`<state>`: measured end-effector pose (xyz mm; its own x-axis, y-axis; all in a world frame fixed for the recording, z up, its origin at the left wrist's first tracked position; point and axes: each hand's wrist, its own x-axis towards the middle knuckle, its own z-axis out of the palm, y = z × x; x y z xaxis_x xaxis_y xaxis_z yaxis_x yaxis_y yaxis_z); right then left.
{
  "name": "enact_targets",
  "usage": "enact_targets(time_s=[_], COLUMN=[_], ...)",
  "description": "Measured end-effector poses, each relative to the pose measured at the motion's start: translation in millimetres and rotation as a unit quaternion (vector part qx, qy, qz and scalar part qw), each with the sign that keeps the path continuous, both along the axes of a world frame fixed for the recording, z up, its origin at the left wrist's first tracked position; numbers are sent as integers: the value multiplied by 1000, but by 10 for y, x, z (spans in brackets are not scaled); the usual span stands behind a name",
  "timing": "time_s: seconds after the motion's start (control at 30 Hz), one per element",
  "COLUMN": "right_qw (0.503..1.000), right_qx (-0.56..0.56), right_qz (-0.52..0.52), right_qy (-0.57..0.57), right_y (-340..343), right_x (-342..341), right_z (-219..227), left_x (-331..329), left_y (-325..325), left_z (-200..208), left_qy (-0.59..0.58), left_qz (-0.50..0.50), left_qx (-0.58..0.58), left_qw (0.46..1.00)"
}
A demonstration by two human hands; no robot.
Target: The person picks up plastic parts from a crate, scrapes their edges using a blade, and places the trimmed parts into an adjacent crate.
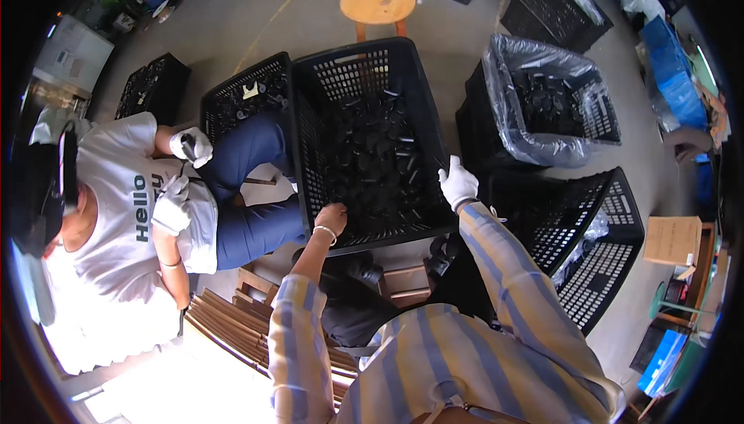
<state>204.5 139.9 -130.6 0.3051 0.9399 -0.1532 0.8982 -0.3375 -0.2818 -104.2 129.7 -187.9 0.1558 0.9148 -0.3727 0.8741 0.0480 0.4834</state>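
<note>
A big black plastic crate with slotted walls stands in front of me, holding many small black parts. My bare left hand, with a bracelet at its wrist, is closed inside the crate's near left corner. What its fingers hold, if anything, is hidden. My right hand, in a white glove, is by the crate's right wall, its fingers closed round a thin dark thing too small to name.
On the left sits a co-worker in white gloves, holding a dark tool, beside a second crate of parts. To the right are a plastic-lined crate and a tilted crate. A round wooden stool stands beyond; flattened cardboard lies near left.
</note>
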Motion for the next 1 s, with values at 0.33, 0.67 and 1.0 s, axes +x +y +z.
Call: enact_targets(time_s=[0.33, 0.67, 1.0], right_qw=[999, 997, 985], right_qx=[11, -7, 139], right_qz=[-28, -36, 92], right_qy=[40, 62, 31], right_y=[-51, -4, -64], right_x=[-9, 28, 63], right_z=[28, 15, 276], left_x=[202, 436, 758], left_y=[61, 266, -683], left_z=[-888, -146, 1473], left_qy=[281, -299, -676], left_qz=[-302, 314, 310], left_qx=[-165, -108, -20], left_qw=[896, 895, 668])
